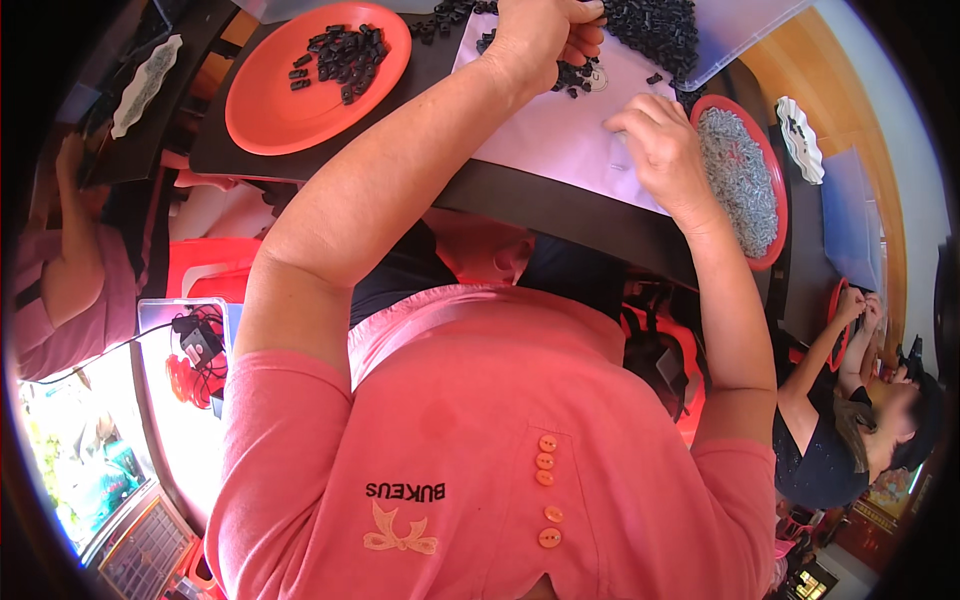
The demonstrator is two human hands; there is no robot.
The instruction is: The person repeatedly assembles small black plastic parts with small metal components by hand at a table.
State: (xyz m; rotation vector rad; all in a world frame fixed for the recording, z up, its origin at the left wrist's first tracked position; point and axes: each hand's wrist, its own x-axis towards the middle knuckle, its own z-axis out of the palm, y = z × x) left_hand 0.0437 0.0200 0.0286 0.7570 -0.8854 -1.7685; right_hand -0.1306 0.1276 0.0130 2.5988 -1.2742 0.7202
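Observation:
My left hand (548, 42) reaches to the far edge of the view, over small black plastic pieces (572, 82) on a pale pink sheet (540, 140). Its fingers are curled with the thumb against them; whatever they hold is too small to make out. My right hand (662, 152) hovers above the right part of the sheet, thumb and forefinger pressed together. Nothing nameable shows in that pinch. Beside it on the right stands a red tray (768, 165) filled with small silvery metal parts (735, 170), which look like screws.
At the left, a round orange-red plate (268, 112) bears several black pieces (350, 58). A large heap of black pieces (655, 35) lies by a clear plastic bin (735, 40) at the back. Dark table edge (590, 215) runs before me. Co-workers sit left (75, 290) and right (825, 430).

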